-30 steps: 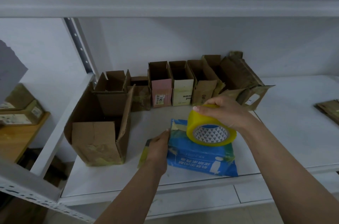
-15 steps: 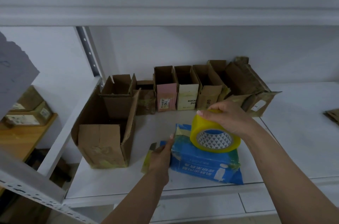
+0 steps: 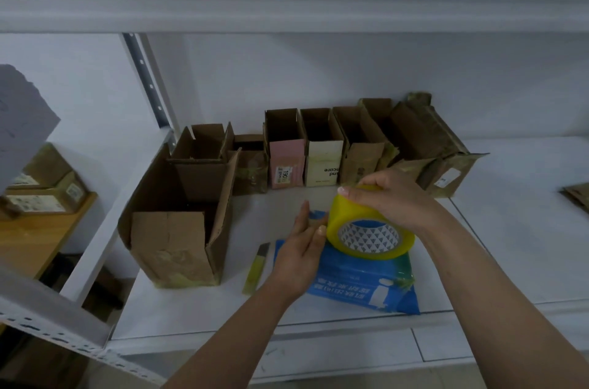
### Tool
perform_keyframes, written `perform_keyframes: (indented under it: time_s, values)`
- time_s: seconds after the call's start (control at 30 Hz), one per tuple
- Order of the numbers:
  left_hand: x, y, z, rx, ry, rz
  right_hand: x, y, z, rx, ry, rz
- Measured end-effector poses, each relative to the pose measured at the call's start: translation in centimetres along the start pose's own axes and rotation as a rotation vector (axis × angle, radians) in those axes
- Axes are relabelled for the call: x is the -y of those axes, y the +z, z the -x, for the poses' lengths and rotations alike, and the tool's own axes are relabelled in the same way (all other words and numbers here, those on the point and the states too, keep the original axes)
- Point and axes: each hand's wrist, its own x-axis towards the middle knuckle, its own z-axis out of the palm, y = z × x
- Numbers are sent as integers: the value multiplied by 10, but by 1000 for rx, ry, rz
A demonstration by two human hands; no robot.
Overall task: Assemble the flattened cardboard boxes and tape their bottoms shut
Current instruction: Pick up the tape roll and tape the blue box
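Near the front edge of the white shelf, the right hand curls its grip over the top of a yellow tape roll, which is tipped so its patterned core opening faces forward and slightly up. The left hand lies beside it with fingers straight, fingertips touching the roll's left side, palm over a blue flat package whose long side runs along the front edge. Just left of it lies a slim yellow cutter, lengthwise front to back. Further left stands a large open cardboard box, flaps up. Smaller open boxes line the back wall. Bare shelf stretches to the right, toward the right edge.
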Motion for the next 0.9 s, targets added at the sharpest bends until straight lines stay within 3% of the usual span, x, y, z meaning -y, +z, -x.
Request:
perform_keyframes:
  time_s: [0.07,0.13,0.2,0.3,0.43,0.73,0.9]
  values:
    - [-1,-10,2,-26,-75,150,0,-2,0,11,-2,-2]
    - [12,-20,2,-207,-138,101,1,-3,1,18,-3,1]
    - [33,-32,2,-343,-268,-273,0,-3,1,16,-9,-4]
    - [54,-39,10,-232,-457,-915,0,-3,2,11,2,-8]
    - [53,-34,6,-189,-497,-1153,-1,-3,3,7,7,-7]
    - [52,-37,0,-70,-592,-1024,-4,-3,5,-1,-6,-28]
    - [-7,-44,-18,-354,-313,-216,-5,-3,4,11,-4,-25]
